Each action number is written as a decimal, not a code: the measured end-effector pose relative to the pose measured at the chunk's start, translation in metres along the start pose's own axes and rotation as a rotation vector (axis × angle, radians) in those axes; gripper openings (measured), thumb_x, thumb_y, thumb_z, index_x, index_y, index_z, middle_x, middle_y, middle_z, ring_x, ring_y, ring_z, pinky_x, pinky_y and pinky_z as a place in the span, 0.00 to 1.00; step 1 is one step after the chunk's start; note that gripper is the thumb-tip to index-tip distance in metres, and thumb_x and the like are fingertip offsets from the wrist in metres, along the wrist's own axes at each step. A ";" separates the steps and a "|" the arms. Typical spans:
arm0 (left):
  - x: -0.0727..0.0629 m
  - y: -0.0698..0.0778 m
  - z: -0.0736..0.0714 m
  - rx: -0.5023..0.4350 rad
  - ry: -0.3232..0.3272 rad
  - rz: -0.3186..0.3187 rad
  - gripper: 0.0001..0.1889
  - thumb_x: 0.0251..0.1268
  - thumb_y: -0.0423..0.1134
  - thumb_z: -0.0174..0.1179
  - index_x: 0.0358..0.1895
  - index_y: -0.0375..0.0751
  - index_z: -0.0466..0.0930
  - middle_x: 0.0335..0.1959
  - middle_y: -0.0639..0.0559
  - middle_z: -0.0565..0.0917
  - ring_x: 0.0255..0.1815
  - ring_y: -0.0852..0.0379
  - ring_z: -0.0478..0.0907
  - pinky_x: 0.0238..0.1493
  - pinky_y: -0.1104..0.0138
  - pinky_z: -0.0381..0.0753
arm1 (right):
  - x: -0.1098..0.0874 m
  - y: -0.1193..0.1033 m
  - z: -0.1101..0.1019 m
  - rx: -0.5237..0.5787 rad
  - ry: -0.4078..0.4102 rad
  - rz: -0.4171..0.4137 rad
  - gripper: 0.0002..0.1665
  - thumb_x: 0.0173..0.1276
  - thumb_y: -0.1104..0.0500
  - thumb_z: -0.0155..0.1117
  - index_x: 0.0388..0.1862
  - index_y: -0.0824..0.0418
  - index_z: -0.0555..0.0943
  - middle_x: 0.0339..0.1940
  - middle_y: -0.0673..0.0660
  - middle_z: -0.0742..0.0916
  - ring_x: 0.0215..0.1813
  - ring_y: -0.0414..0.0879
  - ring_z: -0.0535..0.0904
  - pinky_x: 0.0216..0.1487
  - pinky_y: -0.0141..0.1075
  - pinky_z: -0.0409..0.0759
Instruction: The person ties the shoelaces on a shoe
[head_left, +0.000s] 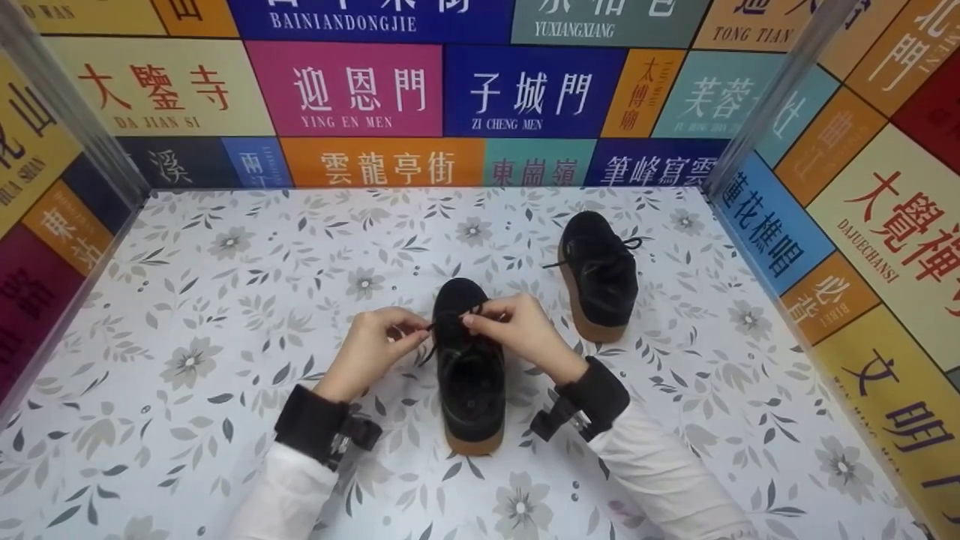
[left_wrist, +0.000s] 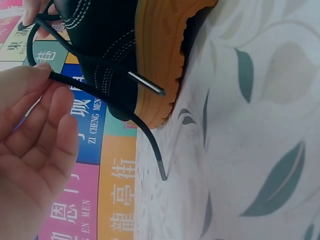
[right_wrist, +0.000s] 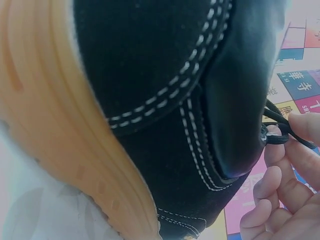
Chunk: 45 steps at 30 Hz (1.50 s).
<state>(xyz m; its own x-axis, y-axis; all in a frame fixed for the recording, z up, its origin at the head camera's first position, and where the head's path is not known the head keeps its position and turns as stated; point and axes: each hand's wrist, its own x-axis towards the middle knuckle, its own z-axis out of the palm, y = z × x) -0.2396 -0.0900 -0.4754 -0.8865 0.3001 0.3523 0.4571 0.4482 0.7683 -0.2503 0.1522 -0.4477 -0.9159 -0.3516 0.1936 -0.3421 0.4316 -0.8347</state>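
Note:
A black shoe [head_left: 471, 390] with a tan sole stands upright on the table between my hands, toe pointing away. At its left side, my left hand [head_left: 375, 345] pinches a black shoelace [left_wrist: 95, 92] between thumb and forefinger. Two lace ends with metallic tips hang past those fingers in the left wrist view. Over the front of the shoe, my right hand [head_left: 517, 330] pinches the lace near the knot with thumb and forefinger. In the right wrist view, the right hand's fingers [right_wrist: 295, 175] grip the lace loop [right_wrist: 277, 135] beside the shoe's stitched black upper [right_wrist: 150, 65].
A second black shoe [head_left: 600, 277] with laces stands at the back right, toe away. The table [head_left: 247, 315] has a floral cover. Printed panels [head_left: 345, 90] wall it in at the back and both sides. Both wrists wear black bands [head_left: 311, 424].

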 end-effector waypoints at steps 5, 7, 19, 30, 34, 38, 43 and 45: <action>-0.001 0.003 -0.003 0.008 0.044 -0.004 0.04 0.61 0.31 0.70 0.38 0.39 0.89 0.34 0.49 0.90 0.35 0.53 0.86 0.41 0.55 0.87 | 0.000 0.000 0.000 0.001 0.004 -0.007 0.12 0.67 0.58 0.70 0.27 0.65 0.89 0.26 0.58 0.89 0.25 0.34 0.76 0.29 0.25 0.74; -0.001 0.005 -0.005 0.011 0.053 0.003 0.04 0.61 0.31 0.70 0.38 0.40 0.89 0.34 0.50 0.90 0.35 0.54 0.85 0.40 0.55 0.87 | 0.000 0.001 0.000 0.014 0.004 -0.010 0.12 0.67 0.58 0.70 0.27 0.65 0.89 0.26 0.59 0.89 0.25 0.34 0.76 0.29 0.25 0.74; 0.005 0.019 -0.009 0.008 0.110 0.046 0.03 0.63 0.31 0.68 0.38 0.38 0.88 0.35 0.48 0.90 0.37 0.55 0.84 0.40 0.58 0.87 | 0.001 0.004 0.002 0.048 0.002 -0.020 0.13 0.68 0.59 0.69 0.27 0.67 0.88 0.27 0.62 0.89 0.25 0.34 0.75 0.30 0.25 0.74; 0.012 0.029 0.004 -0.047 0.124 0.085 0.05 0.65 0.32 0.68 0.41 0.38 0.88 0.37 0.49 0.90 0.37 0.56 0.87 0.41 0.66 0.86 | 0.000 0.002 0.002 0.053 0.001 -0.037 0.13 0.68 0.60 0.69 0.26 0.67 0.87 0.27 0.62 0.89 0.26 0.35 0.76 0.30 0.25 0.74; 0.015 0.032 0.009 -0.072 0.121 0.094 0.05 0.64 0.32 0.68 0.41 0.37 0.87 0.36 0.48 0.90 0.36 0.55 0.87 0.40 0.68 0.86 | 0.000 0.001 0.002 0.033 0.009 -0.049 0.13 0.67 0.60 0.69 0.25 0.67 0.87 0.26 0.61 0.89 0.26 0.34 0.76 0.30 0.25 0.73; 0.017 0.034 0.012 -0.080 0.116 0.096 0.05 0.64 0.33 0.68 0.41 0.37 0.87 0.36 0.47 0.90 0.36 0.55 0.86 0.41 0.67 0.86 | 0.001 0.001 0.003 0.025 0.010 -0.038 0.13 0.67 0.60 0.68 0.25 0.66 0.87 0.25 0.59 0.88 0.25 0.34 0.75 0.29 0.25 0.72; 0.019 0.034 0.014 -0.080 0.102 0.105 0.06 0.64 0.33 0.68 0.42 0.36 0.87 0.37 0.46 0.90 0.37 0.54 0.87 0.42 0.66 0.87 | 0.001 0.002 0.003 0.023 0.013 -0.033 0.13 0.67 0.60 0.69 0.24 0.65 0.87 0.25 0.60 0.88 0.25 0.34 0.75 0.28 0.25 0.71; 0.019 0.034 0.016 -0.075 0.104 0.110 0.07 0.63 0.32 0.68 0.43 0.36 0.87 0.37 0.46 0.90 0.37 0.54 0.87 0.42 0.66 0.87 | 0.001 0.002 0.004 0.020 0.016 -0.039 0.12 0.67 0.60 0.69 0.24 0.65 0.88 0.26 0.61 0.88 0.25 0.35 0.75 0.29 0.24 0.71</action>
<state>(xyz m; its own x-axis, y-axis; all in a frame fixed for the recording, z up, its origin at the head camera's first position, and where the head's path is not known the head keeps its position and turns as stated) -0.2397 -0.0561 -0.4510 -0.8356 0.2534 0.4874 0.5489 0.3519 0.7582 -0.2507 0.1497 -0.4508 -0.9053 -0.3541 0.2345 -0.3736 0.4015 -0.8362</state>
